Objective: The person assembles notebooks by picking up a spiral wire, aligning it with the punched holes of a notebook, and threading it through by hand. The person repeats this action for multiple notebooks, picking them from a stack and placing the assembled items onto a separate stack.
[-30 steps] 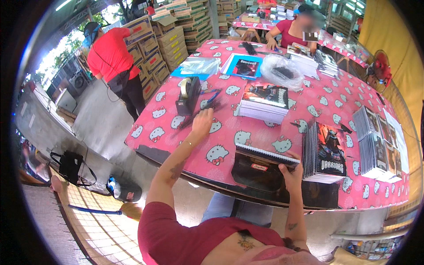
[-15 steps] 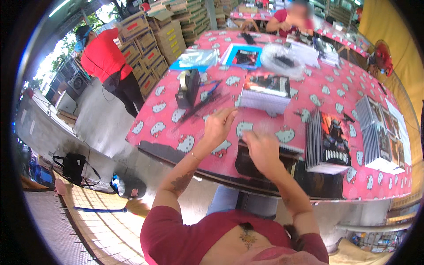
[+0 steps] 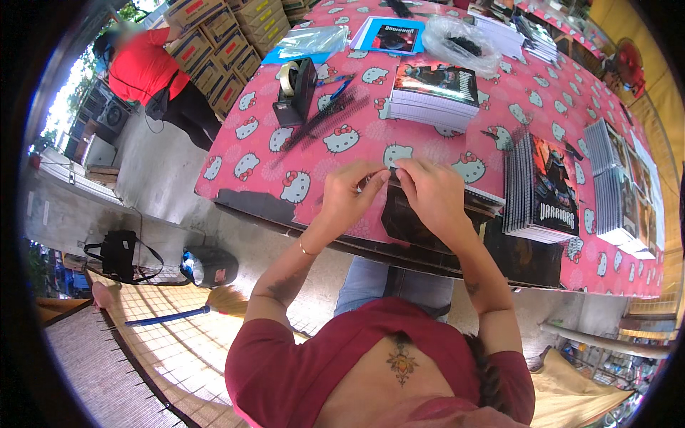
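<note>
My left hand (image 3: 352,192) and my right hand (image 3: 432,194) meet over the near edge of the table, thumbs and fingers pinched together. Whatever lies between their fingertips is too small to make out. Under my right hand lies a book with white page edges (image 3: 486,200), mostly hidden by the hand. Beyond my hands stands a stack of books (image 3: 434,107) with dark red illustrated covers. Thin black spiral binding coils (image 3: 325,127) lie on the pink patterned tablecloth to the left of that stack.
A black tape dispenser (image 3: 295,94) stands near blue pens (image 3: 341,91). Spiral-bound books are stacked at right (image 3: 544,187), with more (image 3: 619,187) beyond. At the back lie a clear plastic bag (image 3: 462,44) and blue folders (image 3: 389,36). A person in red (image 3: 146,64) stands by cartons.
My hands, apart before, have come together at the fingertips. The view has tilted down, and the person in red's arm is still raised toward the cartons.
</note>
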A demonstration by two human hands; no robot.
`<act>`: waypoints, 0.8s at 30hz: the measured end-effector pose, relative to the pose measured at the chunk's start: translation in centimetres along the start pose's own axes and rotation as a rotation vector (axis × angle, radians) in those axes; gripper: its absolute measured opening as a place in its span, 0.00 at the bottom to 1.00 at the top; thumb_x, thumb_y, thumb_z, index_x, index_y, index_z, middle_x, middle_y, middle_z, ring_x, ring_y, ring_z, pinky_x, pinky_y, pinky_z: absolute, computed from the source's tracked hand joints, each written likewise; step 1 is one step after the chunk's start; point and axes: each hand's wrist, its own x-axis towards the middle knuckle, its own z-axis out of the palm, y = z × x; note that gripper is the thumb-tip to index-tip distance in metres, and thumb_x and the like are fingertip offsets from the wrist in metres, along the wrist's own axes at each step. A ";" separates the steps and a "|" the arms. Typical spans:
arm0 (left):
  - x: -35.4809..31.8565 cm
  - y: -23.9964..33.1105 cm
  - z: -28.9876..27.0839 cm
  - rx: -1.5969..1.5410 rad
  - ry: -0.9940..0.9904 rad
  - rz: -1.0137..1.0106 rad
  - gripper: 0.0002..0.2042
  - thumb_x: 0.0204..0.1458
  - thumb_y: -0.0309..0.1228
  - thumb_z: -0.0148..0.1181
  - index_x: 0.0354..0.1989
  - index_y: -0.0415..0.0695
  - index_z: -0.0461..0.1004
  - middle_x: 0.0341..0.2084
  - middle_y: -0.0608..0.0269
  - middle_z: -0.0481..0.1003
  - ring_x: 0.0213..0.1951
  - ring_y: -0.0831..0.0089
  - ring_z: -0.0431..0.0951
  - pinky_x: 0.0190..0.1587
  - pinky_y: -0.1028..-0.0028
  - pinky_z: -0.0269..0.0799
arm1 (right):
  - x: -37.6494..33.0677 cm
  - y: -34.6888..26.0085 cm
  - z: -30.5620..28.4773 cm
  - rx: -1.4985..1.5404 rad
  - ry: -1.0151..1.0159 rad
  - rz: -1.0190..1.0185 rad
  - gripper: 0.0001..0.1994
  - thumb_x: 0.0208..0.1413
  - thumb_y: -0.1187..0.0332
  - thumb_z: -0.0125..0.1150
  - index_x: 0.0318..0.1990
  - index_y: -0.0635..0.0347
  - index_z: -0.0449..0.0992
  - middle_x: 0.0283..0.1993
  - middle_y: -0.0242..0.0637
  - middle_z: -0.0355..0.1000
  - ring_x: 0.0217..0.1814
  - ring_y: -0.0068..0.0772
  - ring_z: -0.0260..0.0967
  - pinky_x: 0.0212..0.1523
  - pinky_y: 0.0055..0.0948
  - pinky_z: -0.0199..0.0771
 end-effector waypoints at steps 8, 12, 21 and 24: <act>1.8 1.1 -0.6 0.216 -0.073 -0.091 0.16 0.64 0.39 0.60 0.26 0.40 0.77 0.13 0.58 0.74 0.17 0.64 0.79 0.21 0.66 0.69 | -0.1 -0.1 -0.1 -0.020 0.008 -0.019 0.06 0.58 0.67 0.63 0.40 0.54 0.78 0.31 0.37 0.77 0.32 0.43 0.76 0.35 0.41 0.71; 2.4 1.9 -1.3 0.210 -0.096 -0.132 0.17 0.64 0.38 0.60 0.26 0.40 0.75 0.13 0.59 0.74 0.15 0.68 0.76 0.18 0.68 0.67 | -0.1 -0.2 -0.1 -0.015 -0.001 -0.002 0.06 0.57 0.66 0.64 0.40 0.54 0.78 0.31 0.36 0.77 0.32 0.43 0.76 0.35 0.41 0.71; 2.5 1.1 -1.6 0.149 -0.189 -0.136 0.11 0.65 0.34 0.59 0.36 0.36 0.76 0.17 0.62 0.75 0.17 0.78 0.76 0.19 0.74 0.68 | -0.1 -0.3 -0.1 0.009 0.025 -0.028 0.06 0.57 0.65 0.65 0.39 0.53 0.77 0.31 0.35 0.77 0.31 0.42 0.75 0.33 0.40 0.69; 2.5 1.1 -1.4 0.043 -0.235 -0.147 0.09 0.64 0.32 0.60 0.41 0.37 0.77 0.22 0.62 0.76 0.20 0.80 0.77 0.21 0.74 0.68 | -0.1 -0.6 -0.3 -0.010 -0.001 0.005 0.06 0.57 0.65 0.65 0.39 0.53 0.77 0.31 0.34 0.76 0.31 0.42 0.75 0.33 0.40 0.69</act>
